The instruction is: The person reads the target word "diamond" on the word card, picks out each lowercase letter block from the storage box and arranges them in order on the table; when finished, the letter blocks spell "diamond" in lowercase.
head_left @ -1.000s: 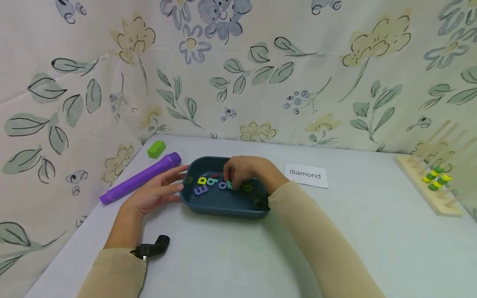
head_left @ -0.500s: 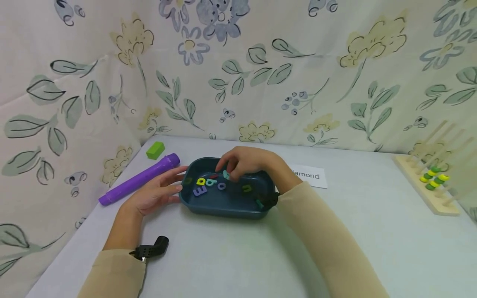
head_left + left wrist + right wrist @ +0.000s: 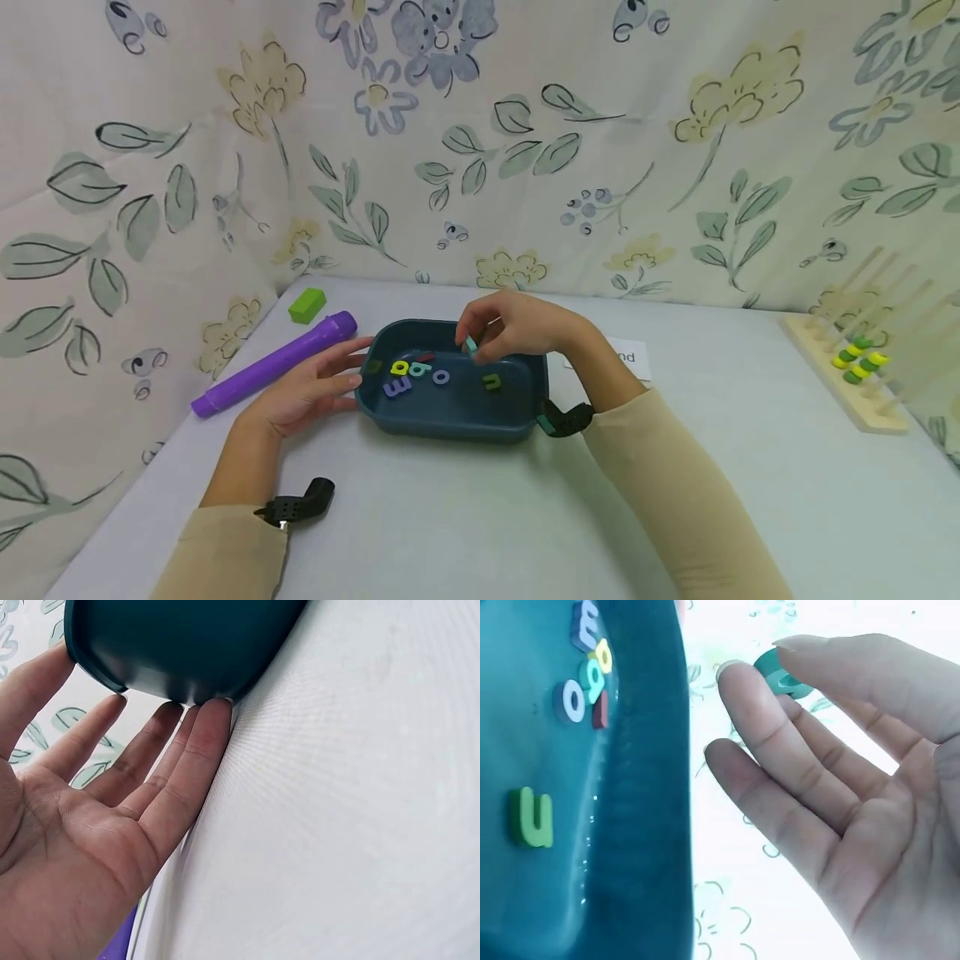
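My right hand (image 3: 525,329) pinches a small teal letter (image 3: 469,345) above the far rim of a dark blue tray (image 3: 450,417). In the right wrist view the teal letter (image 3: 771,667) sits between thumb and fingertip, its shape partly covered. Inside the tray lie a purple letter (image 3: 397,387), a yellow letter (image 3: 400,367), a teal letter (image 3: 419,369), a purple o (image 3: 441,377), a red piece (image 3: 426,357) and a green letter (image 3: 491,382). The fingers of my left hand (image 3: 306,392), nearly straight, touch the tray's left end.
A purple tube (image 3: 277,363) lies left of the tray, with a green block (image 3: 307,306) behind it. The word card (image 3: 630,358), partly hidden by my right forearm, lies behind right. A wooden peg board (image 3: 847,375) with green and yellow beads stands far right.
My right hand has picked up the teal letter from among the others and raised it, drawing back and to the right. The forearm now covers much of the card. My left hand stays on the tray.
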The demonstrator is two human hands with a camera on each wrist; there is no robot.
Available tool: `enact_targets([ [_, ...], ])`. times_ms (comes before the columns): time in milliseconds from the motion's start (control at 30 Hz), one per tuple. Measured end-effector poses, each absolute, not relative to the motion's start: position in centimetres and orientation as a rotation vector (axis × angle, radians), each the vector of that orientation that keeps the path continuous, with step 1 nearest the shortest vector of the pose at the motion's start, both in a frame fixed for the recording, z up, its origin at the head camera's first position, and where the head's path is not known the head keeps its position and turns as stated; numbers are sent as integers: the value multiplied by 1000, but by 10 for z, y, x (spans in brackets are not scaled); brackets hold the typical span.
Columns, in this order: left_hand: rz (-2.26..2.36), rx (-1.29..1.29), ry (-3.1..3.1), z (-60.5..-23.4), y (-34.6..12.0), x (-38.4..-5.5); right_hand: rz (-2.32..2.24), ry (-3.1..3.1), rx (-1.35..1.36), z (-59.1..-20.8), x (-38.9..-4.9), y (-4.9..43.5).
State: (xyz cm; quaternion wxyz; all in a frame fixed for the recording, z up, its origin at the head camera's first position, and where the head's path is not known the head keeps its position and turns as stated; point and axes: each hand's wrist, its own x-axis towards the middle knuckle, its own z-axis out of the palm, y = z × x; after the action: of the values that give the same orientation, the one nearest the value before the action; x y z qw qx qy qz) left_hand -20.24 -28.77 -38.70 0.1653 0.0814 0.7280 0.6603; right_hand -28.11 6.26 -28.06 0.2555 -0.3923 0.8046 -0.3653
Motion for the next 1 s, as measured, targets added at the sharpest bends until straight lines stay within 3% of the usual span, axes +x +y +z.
enact_targets([
  [1000,1863,225,2089,-388,-286,-200,-1440,2332,-822,-282,-255,126],
])
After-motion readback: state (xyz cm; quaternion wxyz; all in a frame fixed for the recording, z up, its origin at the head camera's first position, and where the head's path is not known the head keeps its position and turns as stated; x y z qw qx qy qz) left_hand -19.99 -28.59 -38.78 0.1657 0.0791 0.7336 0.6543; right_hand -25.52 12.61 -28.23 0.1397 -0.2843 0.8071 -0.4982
